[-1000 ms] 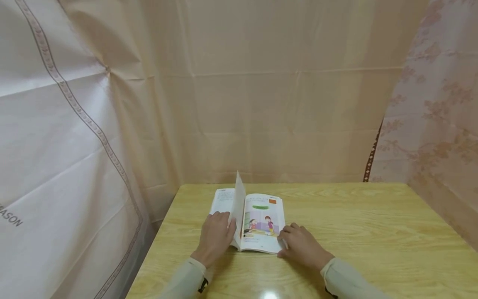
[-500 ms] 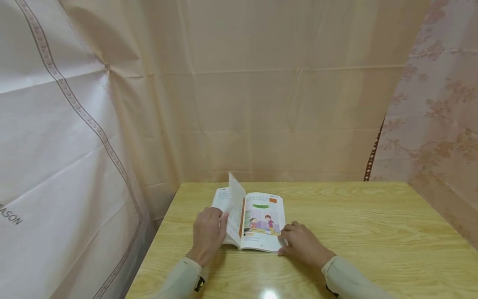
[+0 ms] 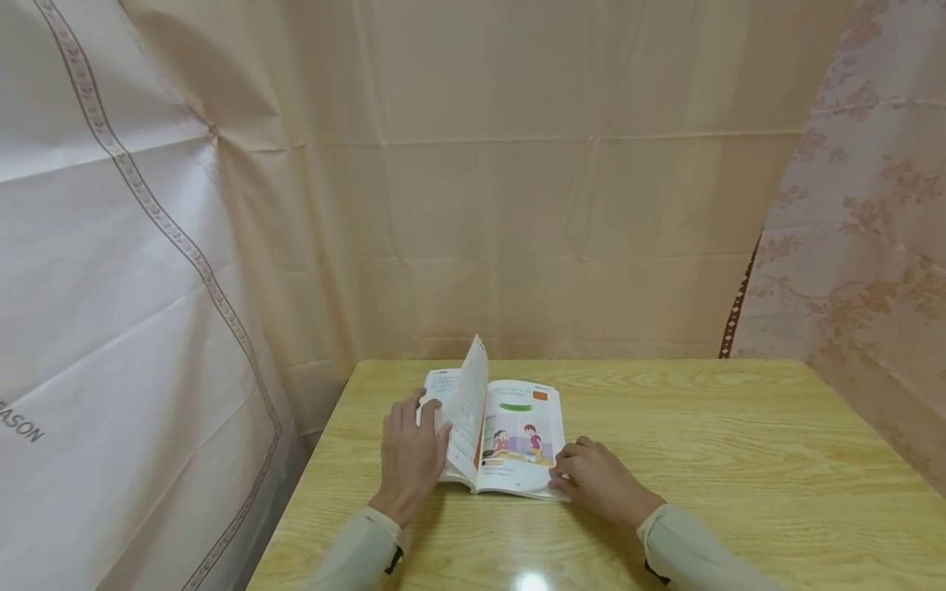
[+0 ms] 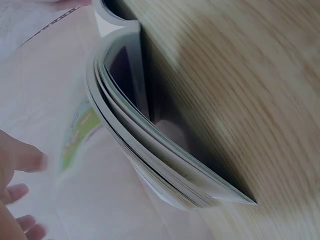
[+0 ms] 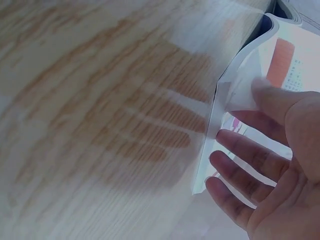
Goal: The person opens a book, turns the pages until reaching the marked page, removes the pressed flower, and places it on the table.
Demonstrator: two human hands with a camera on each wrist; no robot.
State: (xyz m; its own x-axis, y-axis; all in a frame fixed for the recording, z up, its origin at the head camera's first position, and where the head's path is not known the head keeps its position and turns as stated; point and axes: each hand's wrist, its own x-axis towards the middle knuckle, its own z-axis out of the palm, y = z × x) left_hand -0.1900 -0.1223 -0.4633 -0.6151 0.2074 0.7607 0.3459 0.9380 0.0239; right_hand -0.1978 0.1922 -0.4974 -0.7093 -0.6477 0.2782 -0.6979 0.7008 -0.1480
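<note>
An open book (image 3: pixel 517 484) lies on the wooden table, one leaf (image 3: pixel 470 406) standing up near its spine. Its right page has a picture of two children under a green label. My left hand (image 3: pixel 412 451) is over the left-hand pages, fingers spread and loosely bent; in the left wrist view its fingers (image 4: pixel 30 159) are apart from the curved page stack (image 4: pixel 150 145). With thumb and index finger my right hand (image 3: pixel 602 484) pinches the lower right page corner (image 5: pixel 244 92), which is bent up. The other fingers of that hand spread beside the book's edge.
The wooden table (image 3: pixel 702 460) extends to the right of the book. Beige cloth (image 3: pixel 547 205) hangs along its back edge, a pale sheet (image 3: pixel 133 328) on the left, and a flowered one (image 3: pixel 872 246) on the right.
My left hand has moved left and its fingers have spread. The standing leaf leaned left, then came back upright. The lower right page corner now bends up at my right hand, which stays in place.
</note>
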